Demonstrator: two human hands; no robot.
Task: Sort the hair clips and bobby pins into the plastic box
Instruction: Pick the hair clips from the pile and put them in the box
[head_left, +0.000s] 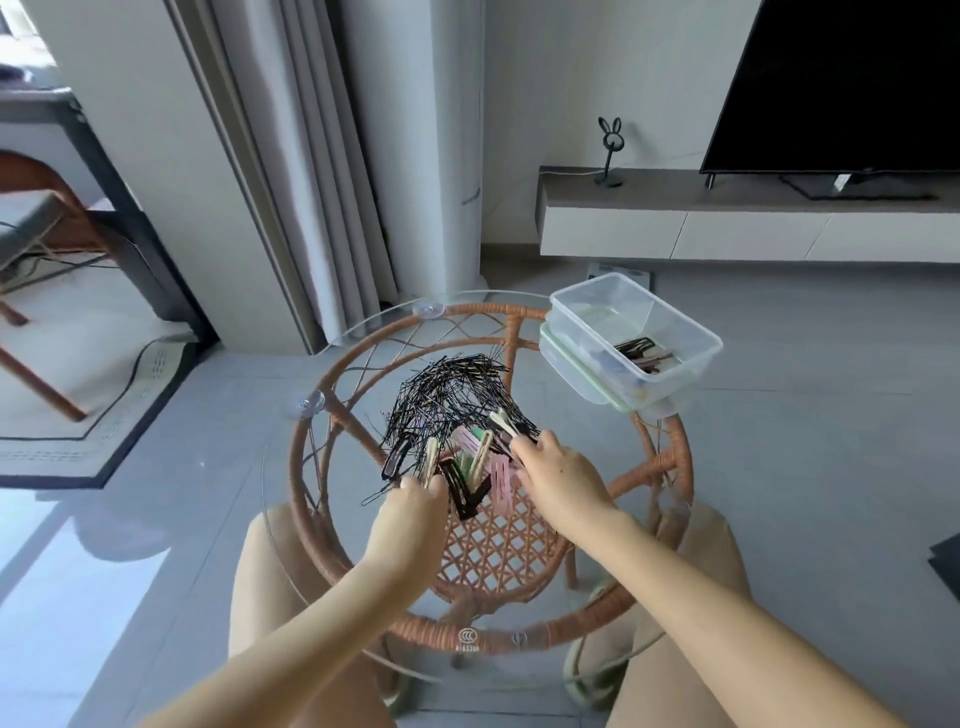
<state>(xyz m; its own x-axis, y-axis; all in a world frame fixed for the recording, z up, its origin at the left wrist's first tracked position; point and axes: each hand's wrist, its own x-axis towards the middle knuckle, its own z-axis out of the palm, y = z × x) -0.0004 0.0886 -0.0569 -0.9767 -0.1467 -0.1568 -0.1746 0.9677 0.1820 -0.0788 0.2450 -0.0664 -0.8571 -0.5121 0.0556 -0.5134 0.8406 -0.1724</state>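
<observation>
A tangled heap of black bobby pins (447, 395) lies on the round glass-topped rattan table (670, 457). At its near edge sit coloured hair clips (498, 475), pink, green, cream and black. My left hand (415, 506) pinches a cream hair clip (431, 460) at the pile's left front. My right hand (558, 478) grips a cream clip (503, 423) at the pile's right. The clear plastic box (691, 332) stands at the table's far right edge with a few dark clips (641, 351) inside, stacked on a second box with a green rim.
My knees sit under the table's near side. A low TV cabinet (727, 223) with a television stands at the back right, curtains behind the table, a chair and rug at the left. Grey tiled floor surrounds the table.
</observation>
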